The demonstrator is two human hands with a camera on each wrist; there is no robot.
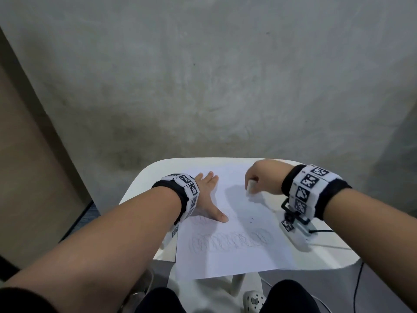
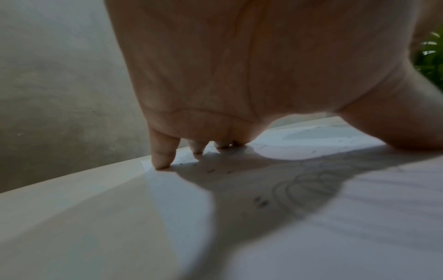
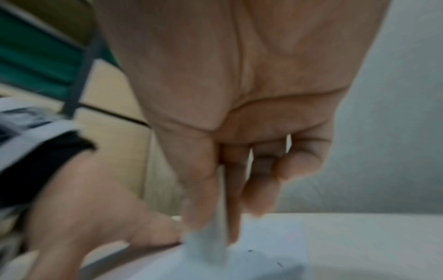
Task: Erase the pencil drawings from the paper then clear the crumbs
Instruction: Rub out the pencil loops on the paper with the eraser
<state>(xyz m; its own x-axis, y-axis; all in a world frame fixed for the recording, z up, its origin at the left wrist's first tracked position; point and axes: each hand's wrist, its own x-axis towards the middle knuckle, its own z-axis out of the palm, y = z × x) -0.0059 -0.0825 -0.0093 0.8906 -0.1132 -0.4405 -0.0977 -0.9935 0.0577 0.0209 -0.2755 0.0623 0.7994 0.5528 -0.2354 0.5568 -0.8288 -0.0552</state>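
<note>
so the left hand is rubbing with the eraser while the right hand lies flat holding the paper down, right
Not quite: the hands are swapped. In the head view the right hand pinches the white eraser over the paper, and the left hand lies flat with spread fingers holding the sheet down. The left wrist view shows its fingertips pressing on the paper's edge.

A small white table (image 1: 144,175) with rounded corners is standing against a grey concrete wall (image 1: 203,75). A tan panel (image 1: 29,154) is leaning along the left. A black cable (image 1: 357,288) is hanging off the table's right edge. Below the near edge, a white perforated shoe (image 1: 254,299) is showing on the floor. Something green and leafy (image 2: 431,56) is peeking in at the left wrist view's right border.
</note>
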